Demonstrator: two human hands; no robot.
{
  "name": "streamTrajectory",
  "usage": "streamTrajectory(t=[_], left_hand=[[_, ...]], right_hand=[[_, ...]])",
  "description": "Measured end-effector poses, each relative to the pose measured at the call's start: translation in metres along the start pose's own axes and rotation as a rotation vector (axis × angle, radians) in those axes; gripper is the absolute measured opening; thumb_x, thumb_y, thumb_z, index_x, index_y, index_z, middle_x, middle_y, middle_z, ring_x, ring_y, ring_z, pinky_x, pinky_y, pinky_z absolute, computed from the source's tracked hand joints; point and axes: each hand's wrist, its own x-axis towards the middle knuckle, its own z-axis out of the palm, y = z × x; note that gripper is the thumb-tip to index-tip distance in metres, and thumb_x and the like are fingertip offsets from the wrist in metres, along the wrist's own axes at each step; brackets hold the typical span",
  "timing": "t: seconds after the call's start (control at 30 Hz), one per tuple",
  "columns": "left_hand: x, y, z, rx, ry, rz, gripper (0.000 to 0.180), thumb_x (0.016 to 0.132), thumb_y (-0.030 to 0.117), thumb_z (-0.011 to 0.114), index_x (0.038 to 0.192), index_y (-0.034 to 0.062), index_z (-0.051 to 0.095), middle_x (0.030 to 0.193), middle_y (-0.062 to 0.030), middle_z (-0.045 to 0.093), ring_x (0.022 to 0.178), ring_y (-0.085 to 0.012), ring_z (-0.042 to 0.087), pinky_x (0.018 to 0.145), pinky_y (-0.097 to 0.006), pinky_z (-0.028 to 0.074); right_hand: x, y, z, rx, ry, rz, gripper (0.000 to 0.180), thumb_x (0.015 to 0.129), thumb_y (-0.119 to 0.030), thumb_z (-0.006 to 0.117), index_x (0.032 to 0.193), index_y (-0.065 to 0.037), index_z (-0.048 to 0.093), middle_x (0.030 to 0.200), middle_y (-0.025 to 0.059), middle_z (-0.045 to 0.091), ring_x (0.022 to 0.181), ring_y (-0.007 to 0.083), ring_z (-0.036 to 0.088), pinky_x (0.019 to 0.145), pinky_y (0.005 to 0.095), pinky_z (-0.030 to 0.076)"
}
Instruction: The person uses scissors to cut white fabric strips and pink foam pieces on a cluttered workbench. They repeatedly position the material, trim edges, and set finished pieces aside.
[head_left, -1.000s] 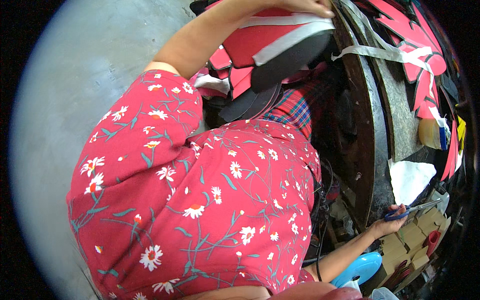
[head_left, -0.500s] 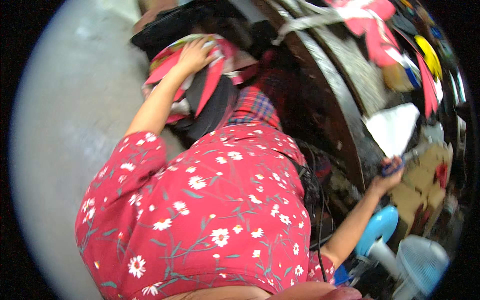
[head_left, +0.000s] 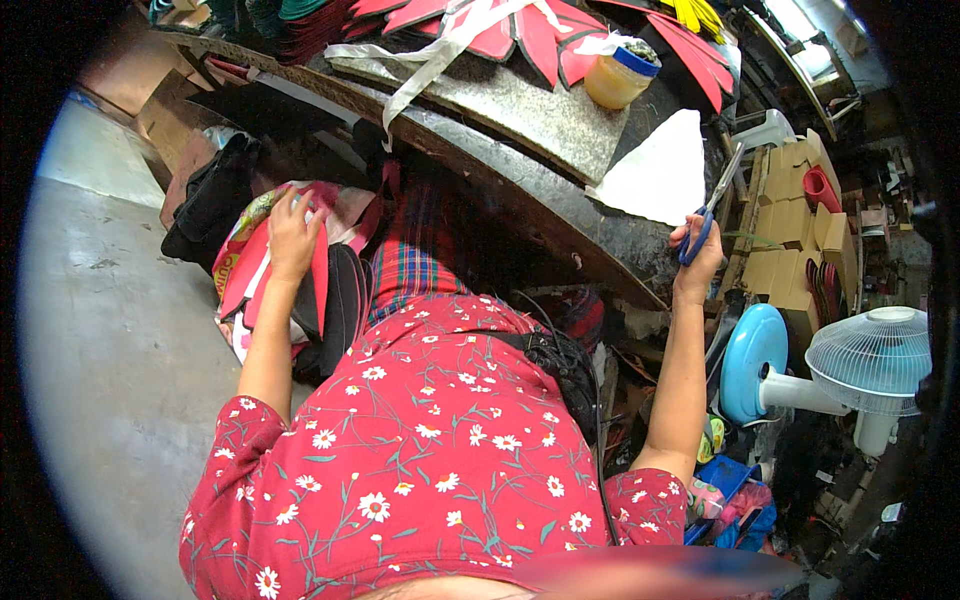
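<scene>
Left hand reaching down-left; right hand raised, grip closed.
</scene>
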Motion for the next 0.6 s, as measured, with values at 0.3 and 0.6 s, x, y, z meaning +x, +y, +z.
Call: streamTrajectory(t=[0.3, 0.6], left_hand=[[0.102, 0.238, -0.047, -0.500, 0.176, 0.779, 0.037, 0.076, 0.017, 0.076, 0.111, 0.0113, 0.066, 0.107, -0.0080, 0.062, 0.100, -0.0289, 0.059, 0.090, -0.041, 0.049], [0.134, 0.309, -0.022, -0.618, 0.078, 0.836, 0.033, 0.074, 0.020, 0.077, 0.104, 0.0097, 0.065, 0.099, -0.0087, 0.059, 0.097, -0.0283, 0.057, 0.087, -0.039, 0.049]], right_hand=[[-0.003, -0.004, 0.003, -0.006, 0.037, -0.079, 0.026, 0.100, -0.029, 0.060, 0.097, -0.004, 0.060, 0.068, 0.0051, 0.061, 0.059, 0.0129, 0.057, 0.055, 0.0254, 0.044], [-0.010, -0.010, 0.011, 0.074, 0.036, -0.041, 0.025, 0.101, -0.029, 0.060, 0.096, -0.004, 0.060, 0.069, 0.0047, 0.062, 0.060, 0.0116, 0.058, 0.055, 0.0243, 0.045]])
